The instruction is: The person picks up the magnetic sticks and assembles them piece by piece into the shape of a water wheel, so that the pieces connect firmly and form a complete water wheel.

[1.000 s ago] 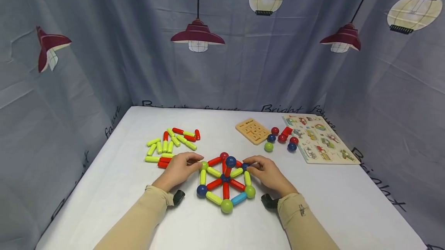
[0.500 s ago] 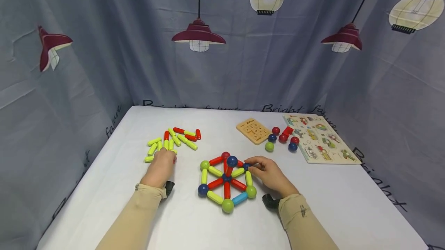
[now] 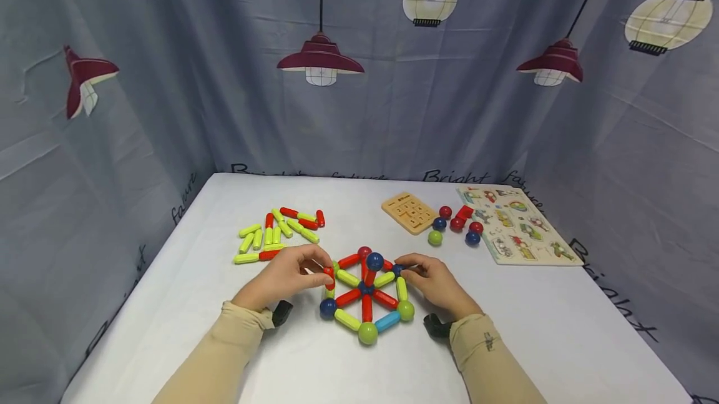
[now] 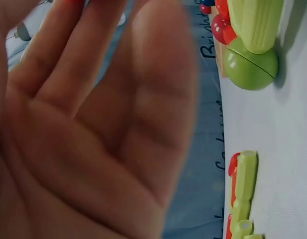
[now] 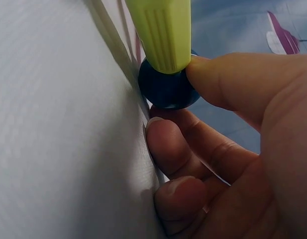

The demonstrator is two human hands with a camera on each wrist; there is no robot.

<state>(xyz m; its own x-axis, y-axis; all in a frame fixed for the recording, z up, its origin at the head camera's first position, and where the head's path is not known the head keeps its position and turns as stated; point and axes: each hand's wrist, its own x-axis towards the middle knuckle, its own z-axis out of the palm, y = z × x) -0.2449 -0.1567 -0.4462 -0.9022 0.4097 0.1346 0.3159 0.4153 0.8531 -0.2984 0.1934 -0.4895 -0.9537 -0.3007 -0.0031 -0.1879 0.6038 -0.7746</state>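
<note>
A wheel-shaped frame of rods and balls lies on the table, with a blue hub ball [image 3: 366,288] at its middle. From the hub a red rod [image 3: 370,277] stands up, topped by a blue ball [image 3: 374,261]. My left hand [image 3: 286,276] pinches a red rod [image 3: 329,278] above the frame's left side, partly in front of a green ball [image 3: 336,266]. On the other side my right hand [image 3: 435,280] pinches the blue corner ball [image 5: 169,88], from which a yellow-green rod [image 5: 165,35] runs. In the left wrist view the palm hides most of the held rod.
Several loose yellow-green and red rods [image 3: 269,229] lie at the back left. Loose balls [image 3: 440,223] sit at the back right, beside a wooden number puzzle [image 3: 409,212] and a picture board [image 3: 518,225].
My left hand left the green ball, reached to the loose rods and took a red rod there. It is now back at the frame's left side; my right hand stays at the blue ball.
</note>
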